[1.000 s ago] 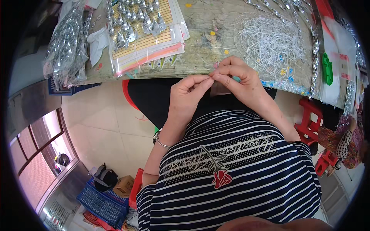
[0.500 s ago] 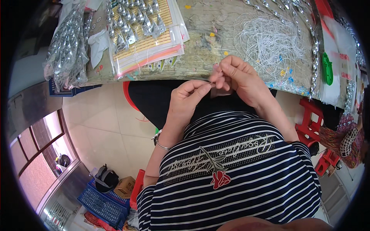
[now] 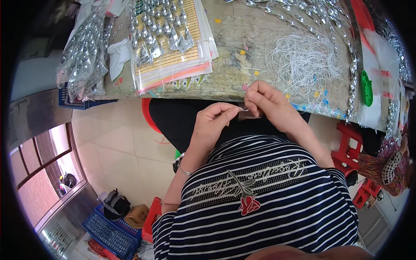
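Observation:
My left hand (image 3: 214,123) is closed in a pinch just in front of the table edge, above my lap. A short bit of thin white thread (image 3: 244,109) shows at its fingertips and runs toward my right hand. My right hand (image 3: 272,106) is beside it on the right, a little higher, with fingers curled and thumb pressed against them. What its fingertips grip is hidden. Beyond my right hand, a loose tangle of white thread (image 3: 305,60) lies on the table (image 3: 234,71).
Silver twisted ornaments (image 3: 162,32) lie on a patterned sheet at the left, next to a plastic bag of silver twists (image 3: 84,56). Silver strands (image 3: 353,65) and a green tool (image 3: 366,89) lie at the right. A red stool (image 3: 348,143) stands below the table; blue crates (image 3: 110,232) sit lower left.
Both hands sit slightly lower in the view, as does the table edge. My right hand's fingers, blurred and spread before, are now curled together, and the thread between the hands shows.

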### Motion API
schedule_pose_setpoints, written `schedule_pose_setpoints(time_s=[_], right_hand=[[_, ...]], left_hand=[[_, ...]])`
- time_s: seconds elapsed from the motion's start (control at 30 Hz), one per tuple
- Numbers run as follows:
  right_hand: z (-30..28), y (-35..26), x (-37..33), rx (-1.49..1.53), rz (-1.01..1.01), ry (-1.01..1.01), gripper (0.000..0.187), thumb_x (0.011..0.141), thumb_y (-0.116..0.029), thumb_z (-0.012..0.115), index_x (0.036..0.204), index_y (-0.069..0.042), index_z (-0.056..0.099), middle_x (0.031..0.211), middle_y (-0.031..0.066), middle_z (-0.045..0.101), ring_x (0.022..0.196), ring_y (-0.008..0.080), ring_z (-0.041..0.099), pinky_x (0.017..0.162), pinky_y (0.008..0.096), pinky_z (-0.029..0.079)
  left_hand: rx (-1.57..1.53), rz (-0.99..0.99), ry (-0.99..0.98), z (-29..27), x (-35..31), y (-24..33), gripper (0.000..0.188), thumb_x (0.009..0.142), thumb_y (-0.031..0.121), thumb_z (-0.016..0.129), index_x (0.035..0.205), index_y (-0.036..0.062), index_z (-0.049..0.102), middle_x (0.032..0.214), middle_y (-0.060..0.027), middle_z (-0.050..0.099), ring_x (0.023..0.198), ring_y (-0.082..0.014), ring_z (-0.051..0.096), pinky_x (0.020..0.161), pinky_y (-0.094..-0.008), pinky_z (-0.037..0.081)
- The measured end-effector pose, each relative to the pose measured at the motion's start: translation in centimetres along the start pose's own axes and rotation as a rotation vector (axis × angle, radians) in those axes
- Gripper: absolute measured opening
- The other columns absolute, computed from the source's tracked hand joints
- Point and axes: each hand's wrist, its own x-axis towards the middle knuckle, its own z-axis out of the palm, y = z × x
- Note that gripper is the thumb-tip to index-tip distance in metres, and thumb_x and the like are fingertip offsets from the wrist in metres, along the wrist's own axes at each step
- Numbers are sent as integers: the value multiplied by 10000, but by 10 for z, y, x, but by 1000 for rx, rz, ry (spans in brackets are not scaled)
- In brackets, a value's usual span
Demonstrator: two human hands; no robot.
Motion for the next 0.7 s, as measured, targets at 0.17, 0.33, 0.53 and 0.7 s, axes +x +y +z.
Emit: schedule_pose_setpoints(time_s=[0.17, 0.33, 0.53, 0.7], right_hand=[[-49, -30, 15, 364, -258, 266, 165, 956, -205, 481, 828, -102, 468, 650, -56, 369, 562, 54, 325, 527, 216, 293], [-33, -35, 5, 168, -202, 203, 145, 967, -187, 462, 860, -89, 466, 676, -22, 414, 579, 85, 374, 564, 220, 331], [-43, -46, 3, 250, -263, 285, 165, 970, -203, 465, 859, -80, 463, 694, -2, 444, 607, 94, 413, 587, 248, 372], [-66, -47, 2, 219, -295, 344, 168, 974, -214, 453, 981, -55, 507, 809, 36, 546, 703, 127, 523, 680, 265, 442]], left_hand=[[82, -14, 11, -7, -11, -3, 120, 858, 104, 634, 926, 21, 688, 704, 29, 575, 580, -30, 450, 505, -176, 334], [45, 29, -167, 0, -7, -3, 159, 867, 53, 605, 1001, -2, 669, 861, -49, 654, 793, -93, 603, 730, -213, 481], [-58, -148, -238, 0, -19, -1, 243, 888, 31, 560, 1122, -14, 608, 896, -68, 661, 846, -112, 615, 774, -225, 488], [184, -213, -146, -17, -23, -15, 160, 910, 117, 552, 995, 3, 626, 781, -20, 620, 658, -49, 546, 591, -172, 422]])
